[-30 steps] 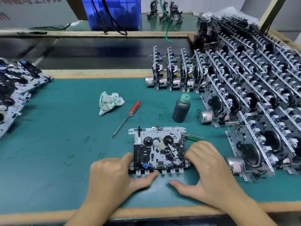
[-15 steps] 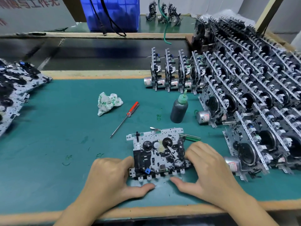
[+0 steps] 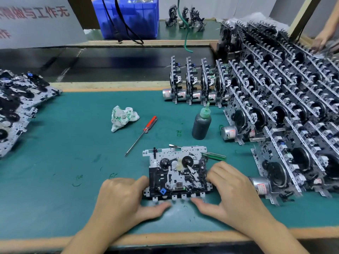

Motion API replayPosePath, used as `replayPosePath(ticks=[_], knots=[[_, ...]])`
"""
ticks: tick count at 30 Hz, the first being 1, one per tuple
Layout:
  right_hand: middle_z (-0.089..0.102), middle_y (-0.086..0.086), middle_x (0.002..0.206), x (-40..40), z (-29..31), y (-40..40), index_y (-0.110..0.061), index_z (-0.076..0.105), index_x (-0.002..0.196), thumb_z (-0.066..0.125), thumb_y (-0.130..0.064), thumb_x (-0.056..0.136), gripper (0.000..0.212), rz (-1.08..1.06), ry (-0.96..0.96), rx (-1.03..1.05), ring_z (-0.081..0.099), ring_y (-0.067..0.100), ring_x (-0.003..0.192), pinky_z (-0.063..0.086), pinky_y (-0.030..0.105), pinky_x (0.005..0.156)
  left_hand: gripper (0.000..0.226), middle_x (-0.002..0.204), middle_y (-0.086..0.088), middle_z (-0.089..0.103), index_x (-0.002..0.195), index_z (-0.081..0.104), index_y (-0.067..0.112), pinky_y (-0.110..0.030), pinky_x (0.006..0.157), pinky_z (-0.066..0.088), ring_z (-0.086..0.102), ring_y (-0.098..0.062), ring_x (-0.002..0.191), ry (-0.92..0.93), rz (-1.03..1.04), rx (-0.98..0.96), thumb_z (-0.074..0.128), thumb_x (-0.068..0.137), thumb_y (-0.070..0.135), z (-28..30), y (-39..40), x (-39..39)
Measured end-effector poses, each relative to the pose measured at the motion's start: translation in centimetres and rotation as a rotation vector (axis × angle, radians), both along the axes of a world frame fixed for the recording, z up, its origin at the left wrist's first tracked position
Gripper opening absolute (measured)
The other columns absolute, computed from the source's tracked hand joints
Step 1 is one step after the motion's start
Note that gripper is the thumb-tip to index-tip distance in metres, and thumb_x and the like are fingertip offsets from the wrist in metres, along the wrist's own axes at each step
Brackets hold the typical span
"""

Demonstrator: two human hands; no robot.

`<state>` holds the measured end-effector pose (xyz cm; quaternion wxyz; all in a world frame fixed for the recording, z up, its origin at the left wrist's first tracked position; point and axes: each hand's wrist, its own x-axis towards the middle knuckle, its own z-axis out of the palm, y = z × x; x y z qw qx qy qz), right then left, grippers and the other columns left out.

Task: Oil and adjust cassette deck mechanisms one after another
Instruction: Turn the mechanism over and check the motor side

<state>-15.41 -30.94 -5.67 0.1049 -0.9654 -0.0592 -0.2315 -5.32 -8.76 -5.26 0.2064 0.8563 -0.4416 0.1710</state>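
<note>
A cassette deck mechanism lies flat on the green mat near the front edge. My left hand grips its left side, fingers on the edge and thumb under the front row of tabs. My right hand grips its right side the same way, fingers curled over the right edge. A dark oil bottle with a green nozzle stands upright behind the mechanism. A red-handled screwdriver lies on the mat to the bottle's left.
Rows of upright mechanisms fill the right side, with a short row behind the bottle. More mechanisms lie stacked at the left edge. A crumpled cloth lies mid-mat. A blue bin stands at the back. Another person's hand shows top right.
Both hands keep their hold on the mechanism; it has been nudged slightly away from the front edge. The view has shifted a little.
</note>
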Motion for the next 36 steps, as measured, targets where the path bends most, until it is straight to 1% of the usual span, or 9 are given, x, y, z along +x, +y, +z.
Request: replayPosePath(ticks=[3, 6, 12, 16, 21, 26, 30, 33, 36], knots=[[0.053, -0.002, 0.064, 0.1, -0.2, 0.0, -0.01, 0.057, 0.063, 0.054, -0.056, 0.08, 0.049, -0.003, -0.043, -0.005, 0.05, 0.018, 0.061, 0.037, 0.024, 0.06, 0.07, 0.034, 0.005, 0.032, 0.05, 0.04, 0.017, -0.022, 0.033, 0.03, 0.038, -0.015, 0.029, 0.051, 0.059, 0.025, 0.045, 0.067, 0.085, 0.3, -0.3, -0.2], [0.05, -0.002, 0.061, 0.3, -0.3, 0.3, -0.011, 0.055, 0.061, 0.053, -0.057, 0.081, 0.051, -0.012, -0.064, 0.007, 0.047, 0.018, 0.059, 0.034, 0.025, 0.06, 0.062, 0.032, 0.003, 0.031, 0.052, 0.032, 0.022, -0.022, 0.033, 0.029, 0.038, -0.018, 0.027, 0.044, 0.137, -0.025, 0.049, 0.067, 0.079, 0.3, -0.9, -0.2], [0.05, -0.004, 0.065, 0.1, -0.1, 0.1, -0.013, 0.054, 0.063, 0.06, -0.065, 0.071, 0.053, 0.012, -0.017, 0.046, 0.045, 0.015, 0.063, 0.036, 0.024, 0.06, 0.066, 0.031, 0.001, 0.028, 0.045, 0.039, 0.016, -0.02, 0.033, 0.026, 0.035, -0.02, 0.025, 0.063, 0.192, -0.037, 0.049, 0.068, 0.077, 0.0, -1.0, -0.3], [0.048, -0.004, 0.061, 0.2, -0.2, 0.5, -0.012, 0.053, 0.061, 0.058, -0.058, 0.075, 0.048, -0.03, -0.057, 0.02, 0.046, 0.017, 0.059, 0.036, 0.024, 0.056, 0.073, 0.031, 0.001, 0.03, 0.046, 0.036, 0.016, -0.021, 0.033, 0.028, 0.037, -0.02, 0.027, 0.102, 0.114, -0.054, 0.04, 0.07, 0.085, 0.2, -0.9, 0.2], [0.049, -0.004, 0.059, 0.2, -0.1, 0.5, -0.012, 0.055, 0.06, 0.056, -0.057, 0.075, 0.047, -0.059, -0.072, -0.007, 0.047, 0.017, 0.059, 0.037, 0.024, 0.055, 0.073, 0.031, 0.003, 0.033, 0.047, 0.037, 0.015, -0.022, 0.032, 0.034, 0.038, -0.018, 0.027, 0.178, 0.041, -0.037, 0.05, 0.056, 0.087, 0.2, -0.7, 0.3], [0.049, -0.006, 0.061, 0.1, 0.1, 0.3, -0.013, 0.054, 0.061, 0.053, -0.068, 0.072, 0.056, -0.068, -0.036, 0.0, 0.044, 0.013, 0.058, 0.036, 0.021, 0.056, 0.07, 0.032, 0.005, 0.033, 0.046, 0.044, 0.016, -0.022, 0.031, 0.034, 0.037, -0.013, 0.028, 0.202, -0.015, -0.004, 0.051, 0.057, 0.085, 0.4, -0.6, 0.1], [0.048, -0.006, 0.056, 0.1, 0.2, 0.7, -0.013, 0.054, 0.056, 0.057, -0.069, 0.068, 0.058, -0.126, -0.063, 0.025, 0.046, 0.014, 0.054, 0.041, 0.023, 0.049, 0.056, 0.035, 0.009, 0.036, 0.055, 0.034, 0.029, -0.021, 0.034, 0.033, 0.037, -0.005, 0.031, 0.186, -0.111, -0.021, 0.057, 0.057, 0.08, 0.5, -0.3, -0.1], [0.046, -0.007, 0.06, 0.0, 0.2, 0.4, -0.014, 0.052, 0.06, 0.058, -0.065, 0.07, 0.053, -0.065, -0.032, 0.036, 0.043, 0.013, 0.057, 0.038, 0.022, 0.053, 0.063, 0.034, 0.008, 0.037, 0.049, 0.042, 0.02, -0.02, 0.033, 0.034, 0.037, -0.006, 0.03, 0.205, -0.052, -0.001, 0.054, 0.059, 0.081, 0.5, -0.2, -0.1], [0.049, -0.005, 0.062, -0.3, 0.3, 0.1, -0.013, 0.053, 0.061, 0.057, -0.06, 0.077, 0.05, 0.002, -0.013, 0.031, 0.044, 0.014, 0.058, 0.039, 0.024, 0.052, 0.073, 0.032, 0.007, 0.036, 0.047, 0.049, 0.019, -0.02, 0.033, 0.034, 0.036, -0.008, 0.03, 0.244, 0.012, 0.016, 0.04, 0.065, 0.088, 0.7, -0.1, -0.2]])
